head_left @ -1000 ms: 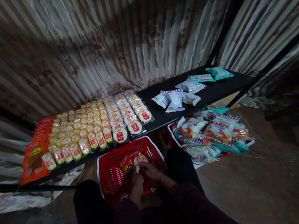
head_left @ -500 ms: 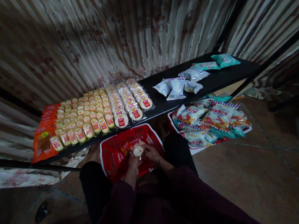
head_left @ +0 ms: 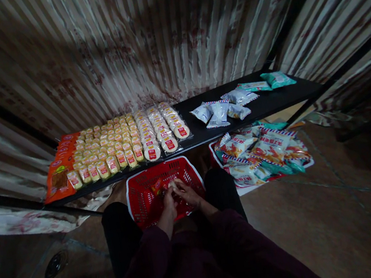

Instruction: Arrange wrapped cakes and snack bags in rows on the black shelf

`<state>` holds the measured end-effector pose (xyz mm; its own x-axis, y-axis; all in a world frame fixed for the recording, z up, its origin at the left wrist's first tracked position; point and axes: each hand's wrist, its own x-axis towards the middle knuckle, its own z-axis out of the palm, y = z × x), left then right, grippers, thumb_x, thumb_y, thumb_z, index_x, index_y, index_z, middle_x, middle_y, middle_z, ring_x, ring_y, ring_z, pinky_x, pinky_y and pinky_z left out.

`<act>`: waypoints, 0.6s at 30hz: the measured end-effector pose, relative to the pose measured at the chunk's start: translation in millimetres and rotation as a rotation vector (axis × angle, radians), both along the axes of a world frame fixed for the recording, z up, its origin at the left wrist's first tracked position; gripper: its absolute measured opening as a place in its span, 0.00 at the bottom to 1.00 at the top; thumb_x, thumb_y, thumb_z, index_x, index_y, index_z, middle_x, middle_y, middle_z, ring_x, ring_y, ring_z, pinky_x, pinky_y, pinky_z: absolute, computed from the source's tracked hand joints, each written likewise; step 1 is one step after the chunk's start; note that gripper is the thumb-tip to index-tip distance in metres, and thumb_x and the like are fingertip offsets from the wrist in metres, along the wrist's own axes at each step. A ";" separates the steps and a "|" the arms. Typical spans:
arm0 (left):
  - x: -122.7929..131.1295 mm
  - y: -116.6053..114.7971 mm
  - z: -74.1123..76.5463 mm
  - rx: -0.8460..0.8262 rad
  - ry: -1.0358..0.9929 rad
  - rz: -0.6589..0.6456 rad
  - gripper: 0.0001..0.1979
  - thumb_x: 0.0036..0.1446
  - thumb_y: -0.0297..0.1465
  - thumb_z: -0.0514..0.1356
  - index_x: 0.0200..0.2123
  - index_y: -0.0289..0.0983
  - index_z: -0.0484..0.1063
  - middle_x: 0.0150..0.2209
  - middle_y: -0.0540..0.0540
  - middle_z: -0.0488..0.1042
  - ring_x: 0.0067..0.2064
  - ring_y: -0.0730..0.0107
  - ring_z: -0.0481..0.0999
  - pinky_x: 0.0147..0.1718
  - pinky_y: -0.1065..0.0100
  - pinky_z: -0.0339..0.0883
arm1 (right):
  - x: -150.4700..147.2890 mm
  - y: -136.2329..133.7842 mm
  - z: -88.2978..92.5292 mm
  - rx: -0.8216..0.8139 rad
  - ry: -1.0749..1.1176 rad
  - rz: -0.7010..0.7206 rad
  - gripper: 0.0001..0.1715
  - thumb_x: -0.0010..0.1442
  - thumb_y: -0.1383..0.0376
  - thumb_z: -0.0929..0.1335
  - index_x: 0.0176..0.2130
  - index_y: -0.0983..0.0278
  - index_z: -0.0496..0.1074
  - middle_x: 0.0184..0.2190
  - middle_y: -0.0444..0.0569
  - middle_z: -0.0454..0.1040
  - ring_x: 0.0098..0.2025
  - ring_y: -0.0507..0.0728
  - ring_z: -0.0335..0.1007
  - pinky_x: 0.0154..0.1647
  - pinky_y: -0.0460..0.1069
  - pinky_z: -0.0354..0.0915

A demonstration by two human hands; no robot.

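Note:
My left hand and my right hand meet over a red plastic basket on the floor between my knees. Both hands are closed round a small pale wrapped cake, of which only an edge shows between the fingers. An orange packet lies inside the basket just beyond my hands. On the low black shelf behind the basket stand rows of small wrapped cakes with red labels.
Orange packets lie at the shelf's left end, white and teal snack bags at its right. A second tray heaped with snack bags sits on the floor to the right. Striped curtains hang behind. A round floor drain is at left.
My hands have closed further round the wrapped cake and sunk a little into the basket, so less of it shows than half a second ago. The camera has shifted slightly.

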<state>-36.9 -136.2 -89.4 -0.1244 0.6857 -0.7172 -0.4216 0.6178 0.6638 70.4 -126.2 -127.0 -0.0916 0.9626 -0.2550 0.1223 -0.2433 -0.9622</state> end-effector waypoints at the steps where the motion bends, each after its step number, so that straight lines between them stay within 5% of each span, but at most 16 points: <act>1: -0.2 -0.5 1.0 -0.001 0.003 0.000 0.15 0.51 0.41 0.61 0.37 0.37 0.73 0.37 0.44 0.77 0.34 0.69 0.75 0.34 0.68 0.67 | 0.3 0.2 -0.7 -0.002 0.009 0.011 0.31 0.51 0.54 0.70 0.53 0.58 0.70 0.46 0.49 0.76 0.47 0.60 0.73 0.51 0.56 0.67; 10: 1.7 -0.2 19.3 0.077 0.047 -0.045 0.07 0.47 0.30 0.63 0.32 0.36 0.75 0.34 0.44 0.78 0.33 0.70 0.75 0.35 0.69 0.67 | -1.5 5.9 -4.3 -0.062 0.170 -0.222 0.24 0.48 0.54 0.71 0.44 0.61 0.74 0.36 0.48 0.78 0.38 0.58 0.75 0.39 0.52 0.71; 18: 1.0 5.8 23.6 0.102 0.106 -0.008 0.08 0.47 0.23 0.63 0.33 0.36 0.74 0.35 0.46 0.77 0.29 0.74 0.75 0.31 0.70 0.68 | -4.6 2.0 0.9 -0.130 0.268 -0.325 0.26 0.50 0.53 0.67 0.47 0.61 0.69 0.30 0.47 0.77 0.26 0.54 0.72 0.23 0.47 0.68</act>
<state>-35.9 -130.3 -65.8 -0.1902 0.7556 -0.6268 -0.3411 0.5479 0.7639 65.8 -124.2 -126.1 0.1313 0.9136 -0.3848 -0.2309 -0.3493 -0.9081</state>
